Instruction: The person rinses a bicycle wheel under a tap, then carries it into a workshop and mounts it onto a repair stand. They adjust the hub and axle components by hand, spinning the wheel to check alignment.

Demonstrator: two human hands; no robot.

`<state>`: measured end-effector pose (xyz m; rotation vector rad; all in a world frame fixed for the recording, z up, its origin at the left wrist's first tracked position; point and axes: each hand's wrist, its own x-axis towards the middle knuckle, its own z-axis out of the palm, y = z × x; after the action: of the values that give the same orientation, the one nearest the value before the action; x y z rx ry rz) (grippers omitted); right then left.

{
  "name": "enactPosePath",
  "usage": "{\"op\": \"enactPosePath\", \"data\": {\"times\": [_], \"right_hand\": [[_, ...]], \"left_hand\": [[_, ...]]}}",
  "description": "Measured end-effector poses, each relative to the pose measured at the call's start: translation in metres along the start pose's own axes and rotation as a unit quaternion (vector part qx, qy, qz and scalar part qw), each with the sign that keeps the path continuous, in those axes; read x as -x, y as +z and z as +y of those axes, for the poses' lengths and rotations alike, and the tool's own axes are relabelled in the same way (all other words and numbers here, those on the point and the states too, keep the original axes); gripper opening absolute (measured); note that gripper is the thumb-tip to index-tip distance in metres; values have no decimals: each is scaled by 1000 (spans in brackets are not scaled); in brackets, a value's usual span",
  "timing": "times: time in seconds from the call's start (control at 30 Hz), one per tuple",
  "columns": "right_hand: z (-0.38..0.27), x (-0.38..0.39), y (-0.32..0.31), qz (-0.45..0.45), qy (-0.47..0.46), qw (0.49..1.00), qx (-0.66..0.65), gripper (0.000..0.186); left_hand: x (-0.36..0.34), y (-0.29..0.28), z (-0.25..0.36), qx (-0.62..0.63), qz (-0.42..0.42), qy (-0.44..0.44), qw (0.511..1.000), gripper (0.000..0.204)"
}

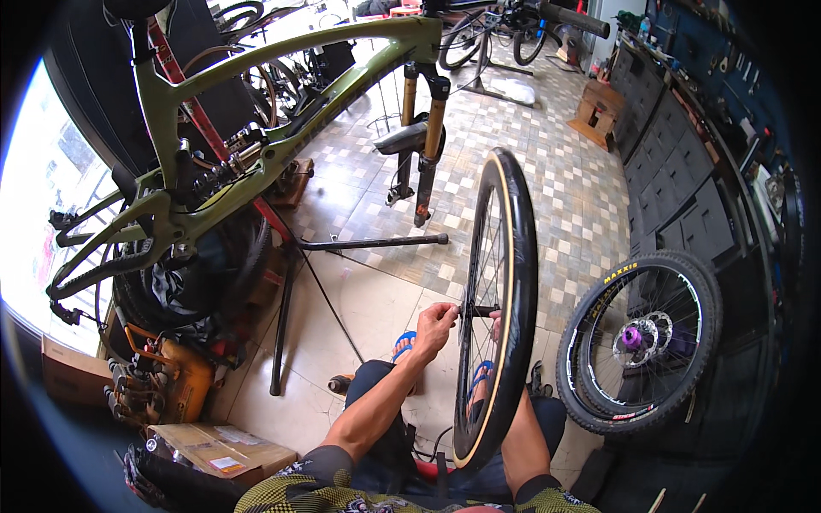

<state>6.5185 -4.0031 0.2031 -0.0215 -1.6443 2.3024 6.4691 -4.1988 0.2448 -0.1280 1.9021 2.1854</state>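
Note:
A bicycle wheel [522, 256] with a black tire and tan sidewall stands upright in front of me, over my lap. At its hub [481, 311], my left hand [436, 333] is closed, thumb and fingers pinching the left end of the axle. On the wheel's far side my right hand [495, 330] is at the other end of the hub, glimpsed between spokes and rim. The tire hides most of that hand, but its fingers appear to grip there. My right forearm passes behind the lower tire.
A green bicycle frame [342, 98] with a fork hangs on a repair stand [376, 243] ahead left. Two knobby-tired wheels [590, 342] lean together at right, beside dark drawers [671, 167]. An orange compressor [184, 376] and cardboard box [222, 449] sit lower left.

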Motion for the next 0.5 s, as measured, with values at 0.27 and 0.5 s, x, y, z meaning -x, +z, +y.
{"op": "enactPosePath", "data": {"times": [0.27,0.5], "right_hand": [[-9,-6,52,84,-3,987,135,35],[51,-53,30,141,341,902,223,51]], "left_hand": [[-6,-16,-22,-56,71,34,995,25],[-34,-21,-57,-163,49,-135,976,25]]}}
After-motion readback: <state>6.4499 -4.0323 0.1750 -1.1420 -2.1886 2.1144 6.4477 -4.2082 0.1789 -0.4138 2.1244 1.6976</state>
